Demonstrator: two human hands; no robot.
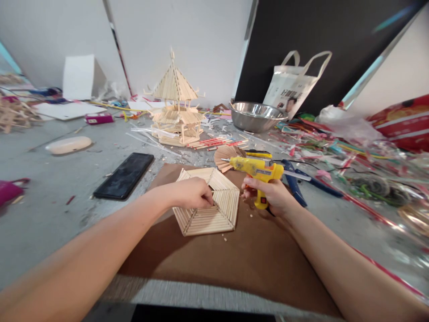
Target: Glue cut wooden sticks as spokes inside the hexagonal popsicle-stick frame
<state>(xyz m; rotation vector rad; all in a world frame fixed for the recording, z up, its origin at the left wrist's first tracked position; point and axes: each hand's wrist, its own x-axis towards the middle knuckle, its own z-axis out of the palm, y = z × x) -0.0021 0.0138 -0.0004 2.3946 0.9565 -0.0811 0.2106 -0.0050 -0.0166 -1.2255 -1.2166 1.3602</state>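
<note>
The left hand (197, 193), fingers pinched together, is over the hexagonal stick panel (214, 214), which lies flat on brown paper (187, 259) between the hands, its width running left to right. To its right, the right hand (273, 193) grips the yellow glue gun (256, 170), long axis roughly crosswise, nozzle pointing left.

A hexagonal stick panel (209, 219) lies on brown sheet (201, 261), a yellow glue gun (250, 166) held just beside it.

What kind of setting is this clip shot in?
Probably a craft workspace: a yellow glue gun in the right hand, a stick-built pagoda model and scattered scraps.
</note>
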